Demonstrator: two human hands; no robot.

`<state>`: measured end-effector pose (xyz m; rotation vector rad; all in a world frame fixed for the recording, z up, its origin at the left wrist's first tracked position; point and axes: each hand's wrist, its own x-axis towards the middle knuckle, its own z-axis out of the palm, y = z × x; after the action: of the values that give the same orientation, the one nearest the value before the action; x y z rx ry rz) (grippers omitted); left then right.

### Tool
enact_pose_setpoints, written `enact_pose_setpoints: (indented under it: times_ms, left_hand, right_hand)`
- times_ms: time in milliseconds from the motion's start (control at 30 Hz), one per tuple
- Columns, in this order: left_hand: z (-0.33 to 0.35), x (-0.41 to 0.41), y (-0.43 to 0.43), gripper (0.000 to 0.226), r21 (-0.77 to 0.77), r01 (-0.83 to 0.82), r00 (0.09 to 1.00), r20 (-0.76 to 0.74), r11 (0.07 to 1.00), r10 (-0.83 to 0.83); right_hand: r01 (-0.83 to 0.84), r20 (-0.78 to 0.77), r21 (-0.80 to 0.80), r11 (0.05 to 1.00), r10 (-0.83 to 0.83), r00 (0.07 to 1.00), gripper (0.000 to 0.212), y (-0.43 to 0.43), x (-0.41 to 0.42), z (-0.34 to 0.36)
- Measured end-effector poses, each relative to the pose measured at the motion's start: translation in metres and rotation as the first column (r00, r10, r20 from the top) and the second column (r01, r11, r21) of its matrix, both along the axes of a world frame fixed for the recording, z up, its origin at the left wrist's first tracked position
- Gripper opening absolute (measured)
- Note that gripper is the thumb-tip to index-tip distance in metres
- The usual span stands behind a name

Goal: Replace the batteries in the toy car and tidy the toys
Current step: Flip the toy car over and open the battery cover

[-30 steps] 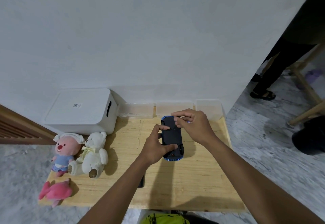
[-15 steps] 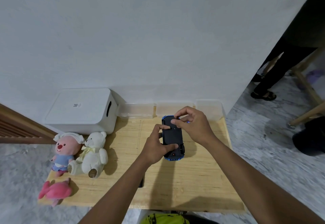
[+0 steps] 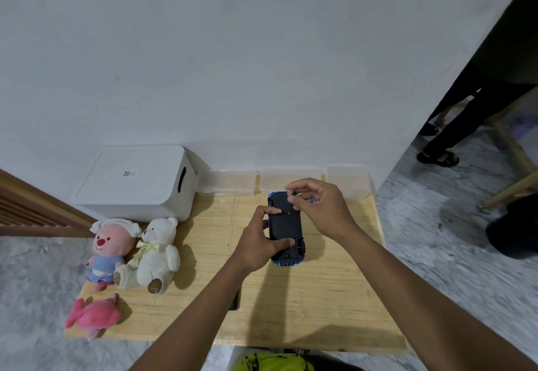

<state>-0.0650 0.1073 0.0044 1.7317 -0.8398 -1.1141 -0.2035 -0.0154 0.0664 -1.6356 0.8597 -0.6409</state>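
The toy car [image 3: 284, 226] lies upside down on the wooden table [image 3: 320, 298], its black underside up and blue body showing at both ends. My left hand [image 3: 257, 244] grips its left side, thumb across the near end and a fingertip on the underside. My right hand [image 3: 316, 206] hovers over the far end with curled fingers pinching a small blue-ended tool [image 3: 313, 201], mostly hidden, down toward the underside. A pink-faced plush [image 3: 109, 247], a white teddy bear [image 3: 155, 254] and a pink plush [image 3: 93, 315] sit at the table's left.
A white lidded storage box [image 3: 134, 184] stands at the back left against the wall. Three clear plastic containers [image 3: 230, 181] line the back edge. A small dark object [image 3: 234, 299] lies partly under my left forearm. Another person's legs [image 3: 454, 126] are at the right.
My right hand's fingers have shifted slightly over the far end of the car. My left hand and the car have stayed put.
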Motion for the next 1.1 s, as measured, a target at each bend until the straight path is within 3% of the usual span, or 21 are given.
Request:
enact_pose_setpoints:
  times_ms: [300, 500, 733, 867, 967, 1033, 1100]
  left_hand:
    - [0.000, 0.000, 0.000, 0.062, 0.004, 0.007, 1.000, -0.002, 1.000, -0.007]
    - [0.000, 0.000, 0.004, 0.062, -0.001, 0.015, 1.000, 0.005, 1.000, -0.015]
    - [0.003, 0.001, 0.005, 0.063, 0.003, 0.002, 1.000, -0.019, 1.000, -0.002]
    - [0.000, 0.002, 0.008, 0.062, 0.006, 0.002, 1.000, -0.021, 1.000, -0.002]
    - [-0.002, 0.001, 0.011, 0.062, 0.002, 0.010, 1.000, -0.010, 1.000, -0.010]
    - [-0.004, 0.002, 0.013, 0.062, 0.010, 0.001, 1.000, -0.011, 1.000, -0.001]
    - [-0.007, 0.005, 0.016, 0.062, 0.017, -0.009, 1.000, -0.011, 1.000, 0.009]
  right_hand:
    - [0.020, -0.002, 0.014, 1.000, -0.020, 1.000, 0.012, 0.003, 0.003, -0.001]
    - [-0.011, -0.002, -0.023, 1.000, 0.011, 1.000, 0.021, 0.006, 0.002, -0.005]
    - [0.006, -0.018, -0.009, 1.000, -0.007, 1.000, 0.011, 0.007, 0.000, -0.010]
    - [-0.035, -0.059, -0.044, 0.998, 0.032, 0.998, 0.024, 0.006, -0.001, -0.011]
    - [0.039, -0.005, -0.053, 0.998, -0.039, 0.999, 0.026, 0.009, -0.001, -0.006]
    - [0.141, 0.090, 0.037, 0.989, -0.143, 0.986, 0.022, 0.007, -0.002, -0.002]
    - [0.206, 0.064, 0.099, 0.973, -0.213, 0.975, 0.020, 0.003, -0.006, -0.003]
